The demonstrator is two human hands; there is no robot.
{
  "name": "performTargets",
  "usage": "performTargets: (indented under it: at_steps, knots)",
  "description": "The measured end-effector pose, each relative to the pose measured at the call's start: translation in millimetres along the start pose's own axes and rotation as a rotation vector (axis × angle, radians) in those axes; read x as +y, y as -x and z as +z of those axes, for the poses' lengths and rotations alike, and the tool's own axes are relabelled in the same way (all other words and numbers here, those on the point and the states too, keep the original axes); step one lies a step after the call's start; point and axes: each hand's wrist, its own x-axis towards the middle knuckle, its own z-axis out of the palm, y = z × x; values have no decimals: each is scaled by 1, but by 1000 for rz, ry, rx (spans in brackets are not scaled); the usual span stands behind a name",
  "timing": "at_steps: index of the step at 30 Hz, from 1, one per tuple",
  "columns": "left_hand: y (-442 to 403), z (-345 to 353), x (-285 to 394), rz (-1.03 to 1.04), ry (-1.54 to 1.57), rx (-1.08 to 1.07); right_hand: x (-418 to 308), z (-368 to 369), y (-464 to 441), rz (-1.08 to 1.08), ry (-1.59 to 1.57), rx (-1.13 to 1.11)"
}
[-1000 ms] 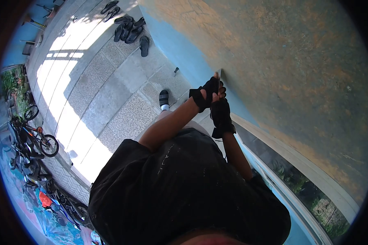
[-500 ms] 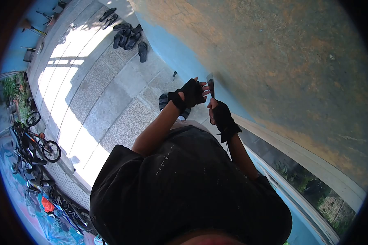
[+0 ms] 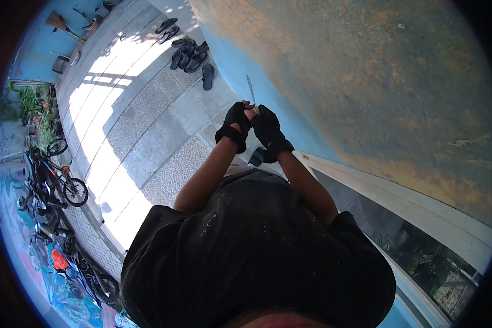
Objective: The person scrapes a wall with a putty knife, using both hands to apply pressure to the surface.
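My right hand (image 3: 268, 131), in a black fingerless glove, is closed around the handle end of a putty knife (image 3: 250, 90). Its thin blade points up and away and looks nearly edge-on. Close against the right hand is my left hand (image 3: 235, 124), in a matching glove. Its fingers are bent in by the knife's handle, and the glove and the other hand partly hide them. Whether they grip the handle cannot be made out. To the right rises a wall (image 3: 366, 82) with worn grey-brown patches and a light blue band at its foot; the blade stands apart from it.
Several dark sandals (image 3: 188, 56) lie on the paved floor (image 3: 164, 126) ahead. A window frame (image 3: 399, 213) runs along the wall at lower right. On the left stand a bicycle (image 3: 65, 180) and motorcycles (image 3: 49, 224). A broom (image 3: 60, 23) leans at the far wall.
My left hand has gone from spread fingers beside the blade to bent fingers against my right hand. Both hands moved left, and the blade has turned from broad to nearly edge-on. The view shifted.
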Motion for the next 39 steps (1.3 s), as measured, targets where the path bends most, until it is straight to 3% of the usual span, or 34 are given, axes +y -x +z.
performTargets:
  at_steps: [2, 4, 8, 10, 12, 16, 17, 18, 19, 20, 22, 26, 28, 32, 34, 35, 36, 38, 39]
  knots:
    - [-7, -19, -9, 9, -133, -76, -4, -1, 10, -19, -84, 32]
    - [2, -17, -22, -259, 125, -541, -10, -8, 16, -36, -170, 66]
    - [23, -14, -30, -181, -20, -575, 2, -15, 19, -2, -46, -4]
    - [-3, -29, -38, -229, 101, -599, 10, -15, 18, -13, -22, -12]
    - [4, -24, -31, -378, 211, -769, 14, -13, 20, -34, -22, 1]
    - [19, -7, -18, -499, 239, -706, 6, -8, 19, -11, -46, 126]
    - [25, -3, -13, -158, -388, -732, 1, -9, 20, -5, -50, 141]
    - [30, -2, -8, 208, -1002, -707, -8, -13, 21, 108, -362, 118]
    - [26, -5, -4, -324, -316, -584, -16, -12, 22, 217, -674, 92]
    - [26, -13, 1, -338, -323, -587, -21, -5, 25, 221, -679, 107]
    - [32, -21, 18, 583, -1230, -862, -33, 10, 29, 154, -710, 163]
    - [59, -27, 66, 368, -1148, -958, -49, 43, 41, 192, -732, 113]
    - [64, -32, 83, 54, -1018, -955, -57, 58, 49, 171, -749, 126]
    - [49, -67, 95, 45, -1094, -828, -60, 80, 66, 184, -808, 143]
    - [2, -94, 74, 655, -1374, -861, -63, 83, 74, 186, -690, 249]
    - [4, -96, 74, 648, -1371, -878, -64, 83, 78, 190, -570, 336]
    - [4, -96, 77, 490, -1266, -837, -55, 81, 82, 188, -569, 351]
    - [6, -91, 82, 187, -1056, -746, -28, 72, 88, 71, -41, 568]
    - [58, -54, 99, -185, -833, -493, -28, 66, 95, 91, 9, 558]
